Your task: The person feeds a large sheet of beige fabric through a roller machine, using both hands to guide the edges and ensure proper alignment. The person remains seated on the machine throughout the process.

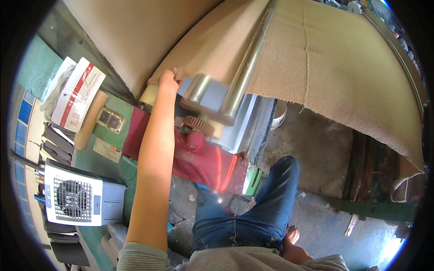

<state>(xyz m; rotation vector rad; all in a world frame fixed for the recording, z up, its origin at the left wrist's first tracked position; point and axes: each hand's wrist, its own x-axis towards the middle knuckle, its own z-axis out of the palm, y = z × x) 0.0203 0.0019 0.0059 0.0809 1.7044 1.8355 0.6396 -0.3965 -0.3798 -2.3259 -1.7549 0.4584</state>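
Observation:
My left hand [169,78] reaches far forward, its fingers closed on the near left edge of a wide beige fleecy cloth [357,63]. Just right of that hand are a short metal roller [198,88] and a long shiny metal roller [250,61], joined by a brown end piece. The cloth spreads to the right of the long roller, with a seam running across it and a ragged near edge. Down beside my right thigh hangs my right hand [293,234], fingers curled in, with nothing visible in them.
A brown gear [199,125] sits below the rollers, above a dark red cloth cover [203,158]. To the left stand a white and grey air cooler [74,194], a white box with a red stripe [79,97] and a switch box [110,120]. A white bucket [279,114] stands under the cloth.

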